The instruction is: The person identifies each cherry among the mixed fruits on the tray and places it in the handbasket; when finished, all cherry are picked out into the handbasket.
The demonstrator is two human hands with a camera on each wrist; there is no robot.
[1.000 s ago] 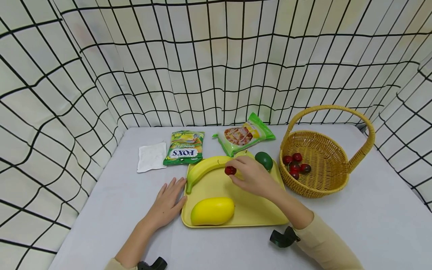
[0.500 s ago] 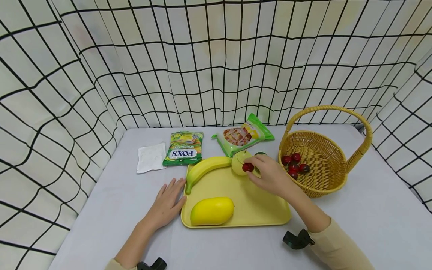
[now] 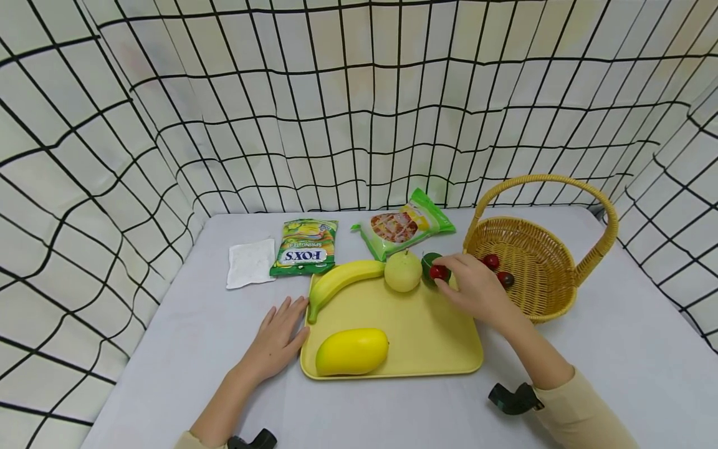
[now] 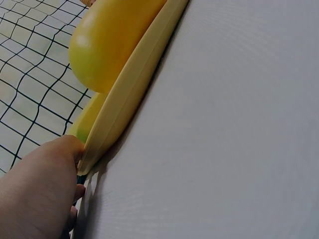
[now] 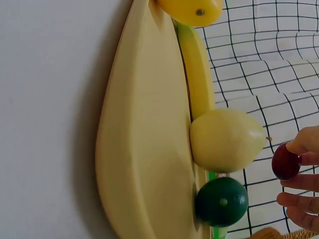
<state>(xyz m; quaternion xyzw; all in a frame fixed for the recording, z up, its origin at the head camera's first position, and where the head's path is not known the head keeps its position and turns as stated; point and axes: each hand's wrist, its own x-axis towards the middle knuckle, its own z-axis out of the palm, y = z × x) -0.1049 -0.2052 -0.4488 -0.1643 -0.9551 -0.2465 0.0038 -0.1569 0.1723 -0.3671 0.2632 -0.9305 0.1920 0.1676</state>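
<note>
Between the thumb and fingers of my right hand (image 3: 477, 287) is a dark red cherry (image 5: 286, 162), held above the tray's back right corner. Behind it, partly covered in the head view, sits a dark green round fruit (image 5: 222, 201). My left hand (image 3: 278, 337) lies flat with its fingers spread on the table, touching the left edge of the yellow tray (image 3: 417, 343). On that tray are a banana (image 3: 342, 280), a pale green pear (image 3: 402, 272) and a yellow mango (image 3: 352, 352). To the right, a wicker basket (image 3: 541, 262) contains several cherries (image 3: 505, 279), some hidden by my right hand.
Behind the tray lie a green FOX'S candy bag (image 3: 305, 246) and a green and white snack packet (image 3: 406, 224). A white square packet (image 3: 250, 262) is at the left. The basket's tall handle (image 3: 546, 179) arches upward. Black-lined white netting surrounds the table.
My right hand has carried the cherry rightward from over the banana's end, past the pear, to the green fruit near the basket. The pear is uncovered now. My left hand stays put.
</note>
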